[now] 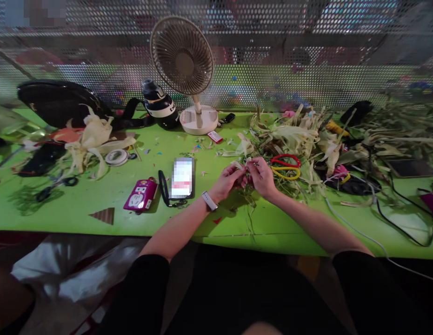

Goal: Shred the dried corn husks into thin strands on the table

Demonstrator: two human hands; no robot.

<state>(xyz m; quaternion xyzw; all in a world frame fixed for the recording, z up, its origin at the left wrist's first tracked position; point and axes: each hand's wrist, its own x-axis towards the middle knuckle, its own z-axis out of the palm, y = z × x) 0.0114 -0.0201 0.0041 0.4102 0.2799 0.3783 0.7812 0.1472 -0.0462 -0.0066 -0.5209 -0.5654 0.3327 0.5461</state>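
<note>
Over the green table, my left hand point(229, 180) and my right hand point(261, 177) meet fingertip to fingertip. Both are closed in a pinch on a pale strip of corn husk point(239, 165), much of it hidden by the fingers. Thin green strands point(250, 211) trail on the table below my hands. Just right of my right hand lie scissors point(286, 167) with one red and one yellow handle loop. Behind them spreads a pile of dry corn husks point(296, 135). My left wrist wears a band.
A phone point(182, 177) with a lit screen and a purple case point(141, 194) lie to the left. A fan point(198, 118) and black bottle point(162, 109) stand behind. More husks point(94, 135) and a black bag point(59, 102) are far left; cables point(352, 223) cross the right side.
</note>
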